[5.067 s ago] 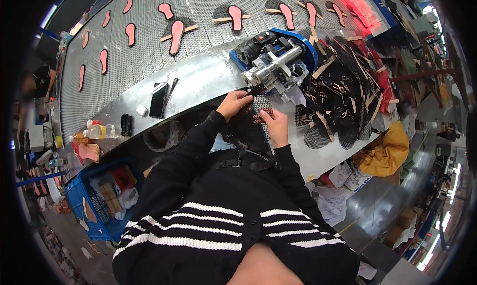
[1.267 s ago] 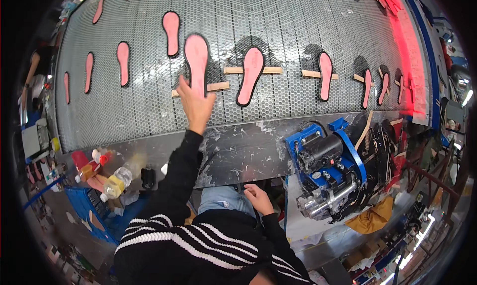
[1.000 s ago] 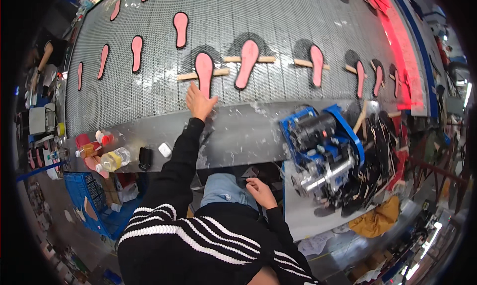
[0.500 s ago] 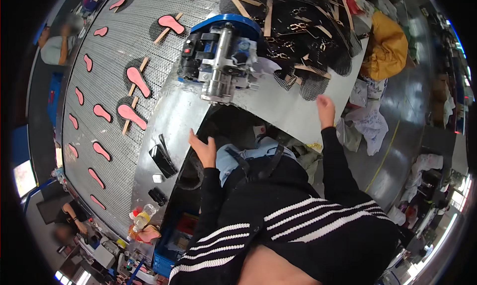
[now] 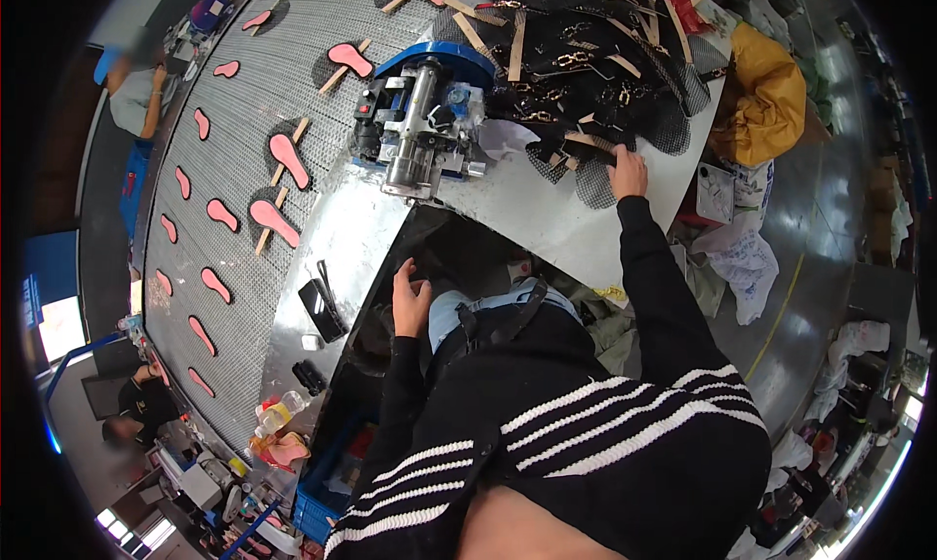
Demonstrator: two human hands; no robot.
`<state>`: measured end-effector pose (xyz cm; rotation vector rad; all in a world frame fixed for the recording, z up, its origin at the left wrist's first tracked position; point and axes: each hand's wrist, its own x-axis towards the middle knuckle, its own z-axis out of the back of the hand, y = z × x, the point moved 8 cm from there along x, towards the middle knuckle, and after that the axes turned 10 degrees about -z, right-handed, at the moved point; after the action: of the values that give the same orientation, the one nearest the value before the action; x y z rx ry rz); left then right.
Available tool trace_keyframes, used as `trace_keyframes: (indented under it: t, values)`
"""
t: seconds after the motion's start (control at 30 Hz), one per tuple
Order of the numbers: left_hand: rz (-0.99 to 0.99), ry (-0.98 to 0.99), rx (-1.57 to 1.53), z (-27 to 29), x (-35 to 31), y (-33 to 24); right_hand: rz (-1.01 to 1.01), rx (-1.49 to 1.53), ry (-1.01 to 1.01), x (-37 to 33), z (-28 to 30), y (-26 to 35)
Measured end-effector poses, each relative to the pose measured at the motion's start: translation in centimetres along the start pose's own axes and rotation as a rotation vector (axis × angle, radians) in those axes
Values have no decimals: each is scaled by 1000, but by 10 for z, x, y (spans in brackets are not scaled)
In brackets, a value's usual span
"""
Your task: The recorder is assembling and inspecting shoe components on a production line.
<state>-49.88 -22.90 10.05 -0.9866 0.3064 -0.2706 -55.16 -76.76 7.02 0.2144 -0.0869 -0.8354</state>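
At the near right edge of the pile, my right hand point(image 5: 629, 174) has its fingers closed at the side of a black mesh piece point(image 5: 594, 183), by the end of a tan strip point(image 5: 591, 141). How much of the edge lies between the fingertips is hidden. My left hand point(image 5: 411, 301) hovers over the dark gap in front of my lap, empty, thumb and fingers apart. A bench machine point(image 5: 420, 126) with metal rollers and a blue curved cover stands between the pile and the conveyor.
Pink sole-shaped pieces point(image 5: 290, 162) lie spread over the mesh conveyor belt point(image 5: 249, 258) on the left. A black pouch point(image 5: 321, 309) and a plastic bottle point(image 5: 282, 411) rest along the metal table edge. Yellow cloth point(image 5: 759, 92) bulges right of the pile. Two people are at the far left.
My right hand has moved forward and slightly left to the mesh piece. My left hand has drawn back slightly right. The whole view has shifted a little.
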Motion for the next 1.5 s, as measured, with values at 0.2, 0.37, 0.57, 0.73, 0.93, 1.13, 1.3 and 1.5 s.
trace_keyframes:
  t: [0.2, 0.37, 0.57, 0.73, 0.93, 1.13, 1.3, 1.5]
  values:
    - [-102, 72, -72, -31, 10, -22, -23, 113, -111, -18, 9, -7]
    - [-209, 188, -27, -56, 9, -54, -179, 277, -81, -30, -5, -7]
    - [-190, 198, 10, -52, 0, -54, 103, -13, -370, -126, 15, 73]
    - [-242, 215, 36, -57, -3, -54, 81, 91, -271, -73, -9, 24]
    - [-245, 279, 43, -70, -6, -61, 46, 276, 29, -62, 27, 25]
    - [-295, 272, 71, -73, -8, -77, 147, 14, -288, -113, 32, 80]
    - [-309, 274, 123, -67, -13, -75, 52, -135, -428, -67, 28, 57]
    - [-288, 234, 88, -69, -16, -60, 165, 92, -386, -36, 62, 4]
